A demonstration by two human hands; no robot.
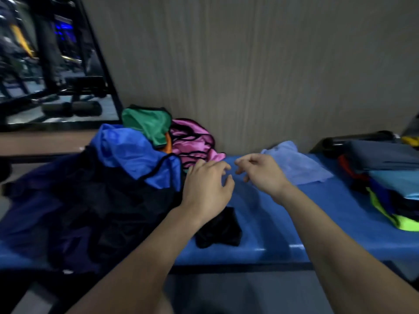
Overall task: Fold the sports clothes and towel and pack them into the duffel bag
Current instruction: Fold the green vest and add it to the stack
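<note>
- Clearly the task is only partly done: on the right end of the blue bench [283, 223] stands a stack of folded clothes [390, 177], with a grey piece on top, a light blue one below it and a neon yellow-green one at the bottom.
- On the left side lies a big unfolded heap: a blue garment with black trim [136, 152], dark black and purple clothes [74, 211] below it, a green garment [147, 125] on top near the wall, and a pink garment with black trim [192, 139] just beside the green one.
- A small black piece [220, 232] lies alone near the front edge of the bench, partly under the left forearm.
- A pale blue cloth [297, 164], maybe the towel, lies loosely by the wall between the heap and the stack; I judge it is not neatly folded yet.
- The left hand [206, 186] hovers at the right edge of the heap, fingers loosely curled and holding nothing.
- The right hand [260, 171] is just beside it, near the pale blue cloth, fingers also relaxed and empty.
- A dark object behind the stack may be the duffel bag, but I cannot tell; I see no clothes packed in it.
- By my judgement, most of the folding and all the packing are left.
</note>
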